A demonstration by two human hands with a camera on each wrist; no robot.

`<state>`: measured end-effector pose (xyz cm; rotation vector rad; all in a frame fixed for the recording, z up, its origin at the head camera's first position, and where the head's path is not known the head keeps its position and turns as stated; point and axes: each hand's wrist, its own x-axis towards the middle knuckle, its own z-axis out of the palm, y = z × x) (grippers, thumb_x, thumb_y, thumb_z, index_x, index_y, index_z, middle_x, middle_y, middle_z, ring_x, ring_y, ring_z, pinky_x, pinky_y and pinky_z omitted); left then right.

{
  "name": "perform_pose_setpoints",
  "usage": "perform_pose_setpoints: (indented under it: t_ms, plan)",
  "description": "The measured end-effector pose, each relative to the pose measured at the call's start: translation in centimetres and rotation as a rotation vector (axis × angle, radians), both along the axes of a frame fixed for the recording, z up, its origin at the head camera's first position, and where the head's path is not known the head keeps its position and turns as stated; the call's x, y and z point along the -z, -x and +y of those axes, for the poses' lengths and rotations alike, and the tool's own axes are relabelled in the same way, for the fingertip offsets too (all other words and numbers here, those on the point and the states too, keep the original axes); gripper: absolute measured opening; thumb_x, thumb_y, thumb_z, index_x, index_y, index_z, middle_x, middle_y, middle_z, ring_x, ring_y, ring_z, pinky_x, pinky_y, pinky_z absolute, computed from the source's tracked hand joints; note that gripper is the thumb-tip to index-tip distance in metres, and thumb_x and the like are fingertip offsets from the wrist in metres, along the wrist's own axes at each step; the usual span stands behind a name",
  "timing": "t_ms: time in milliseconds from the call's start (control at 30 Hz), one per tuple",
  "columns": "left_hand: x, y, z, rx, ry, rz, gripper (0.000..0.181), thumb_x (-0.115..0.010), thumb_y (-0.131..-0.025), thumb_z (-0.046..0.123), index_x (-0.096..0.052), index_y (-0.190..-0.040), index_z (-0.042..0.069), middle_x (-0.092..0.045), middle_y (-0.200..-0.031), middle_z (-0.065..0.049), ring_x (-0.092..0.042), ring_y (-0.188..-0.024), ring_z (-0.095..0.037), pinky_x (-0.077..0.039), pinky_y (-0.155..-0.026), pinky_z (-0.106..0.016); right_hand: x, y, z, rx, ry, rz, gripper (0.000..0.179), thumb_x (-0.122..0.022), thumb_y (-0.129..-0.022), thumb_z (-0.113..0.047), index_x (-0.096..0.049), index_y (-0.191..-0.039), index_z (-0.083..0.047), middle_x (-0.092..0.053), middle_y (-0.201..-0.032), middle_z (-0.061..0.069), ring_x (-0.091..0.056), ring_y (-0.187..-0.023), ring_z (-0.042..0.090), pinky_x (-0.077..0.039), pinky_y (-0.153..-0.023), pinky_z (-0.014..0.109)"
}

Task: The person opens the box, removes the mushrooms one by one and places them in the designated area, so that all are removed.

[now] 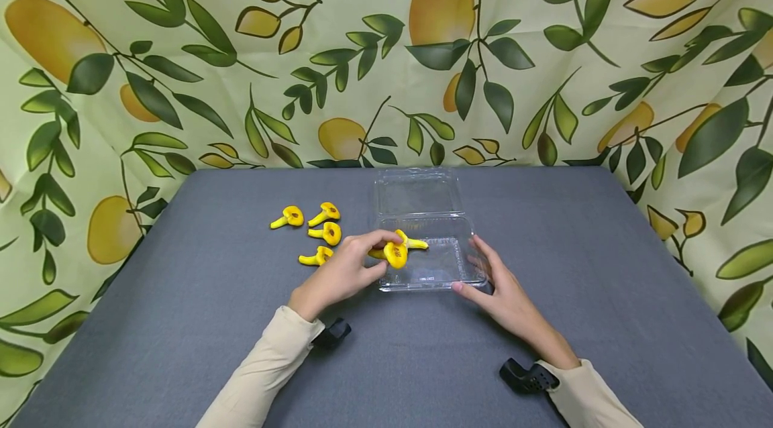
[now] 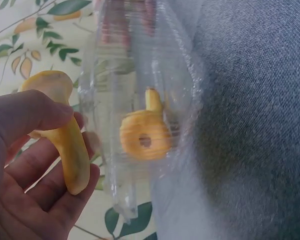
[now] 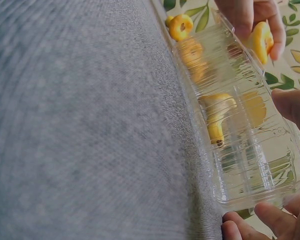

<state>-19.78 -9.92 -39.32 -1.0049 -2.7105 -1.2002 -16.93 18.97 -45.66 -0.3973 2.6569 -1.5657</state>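
Note:
My left hand [image 1: 347,270] pinches a yellow mushroom [image 1: 395,255] by its stem between thumb and fingers, above the left part of a clear plastic clamshell box [image 1: 443,274]. In the left wrist view the stem of the held mushroom [image 2: 72,155] lies along the fingers. Another yellow mushroom [image 1: 417,243] lies inside the box; the right wrist view shows this mushroom [image 3: 217,117] through the clear wall. My right hand [image 1: 507,297] holds the box at its front right corner, thumb at the front rim and fingers along the right side.
Several more yellow mushrooms [image 1: 325,233] lie on the grey tabletop [image 1: 181,307] left of the box, one partly hidden by my left hand. The box's lid [image 1: 417,192] is folded back, away from me. A leaf-patterned cloth [image 1: 386,79] hangs behind the table.

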Motion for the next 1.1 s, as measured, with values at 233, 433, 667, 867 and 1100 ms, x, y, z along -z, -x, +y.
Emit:
perform_pose_setpoints:
  t_ms: [233,433,667,867,1100]
  plan:
    - [-0.4,-0.1,-1.1,-0.053,-0.015,0.010,0.039,-0.065,-0.087,-0.004,-0.062,-0.124,0.006,-0.069,-0.123,-0.006,-0.068,-0.105,-0.020,-0.054,-0.096,-0.039,0.0,0.0,0.0,-0.003,0.003,0.002,0.094,-0.074,-0.090,-0.031,-0.013,-0.159,-0.013,-0.025,-0.163,0.015,-0.040,-0.142,0.041,-0.031,-0.115,0.062]
    - [-0.8,0.0,-2.0,-0.134,0.029,-0.009,0.045,-0.067,-0.086,-0.001,-0.061,-0.130,0.009,-0.072,-0.118,-0.006,-0.068,-0.105,-0.022,-0.041,-0.098,-0.047,-0.1,0.0,0.0,0.000,0.005,0.002,0.094,-0.074,-0.090,-0.031,-0.013,-0.159,-0.012,-0.025,-0.163,0.015,-0.040,-0.142,0.041,-0.031,-0.114,0.062]
    - [-1.1,0.3,-3.2,-0.162,0.034,-0.026,0.044,-0.066,-0.087,-0.002,-0.061,-0.130,0.006,-0.072,-0.117,-0.009,-0.068,-0.105,-0.025,-0.053,-0.094,-0.045,-0.1,-0.1,-0.1,-0.004,0.010,-0.018,0.095,-0.074,-0.090,-0.032,-0.012,-0.159,-0.011,-0.023,-0.164,0.015,-0.038,-0.143,0.041,-0.030,-0.115,0.061]
    - [-1.2,0.7,-4.1,-0.187,0.047,-0.004,0.041,-0.064,-0.086,-0.005,-0.063,-0.126,0.003,-0.071,-0.114,-0.011,-0.067,-0.101,-0.024,-0.055,-0.092,-0.043,-0.1,-0.1,-0.1,0.001,0.008,-0.011,0.094,-0.074,-0.090,-0.032,-0.013,-0.159,-0.014,-0.024,-0.163,0.014,-0.039,-0.142,0.041,-0.031,-0.114,0.061]
    - [-1.5,1.1,-5.5,-0.219,0.059,0.016,0.042,-0.066,-0.087,-0.006,-0.062,-0.128,0.001,-0.066,-0.118,-0.013,-0.062,-0.101,-0.027,-0.053,-0.091,-0.045,0.0,-0.1,-0.1,0.003,0.006,-0.007,0.094,-0.074,-0.090,-0.032,-0.013,-0.159,-0.014,-0.024,-0.163,0.014,-0.040,-0.142,0.041,-0.031,-0.114,0.062]
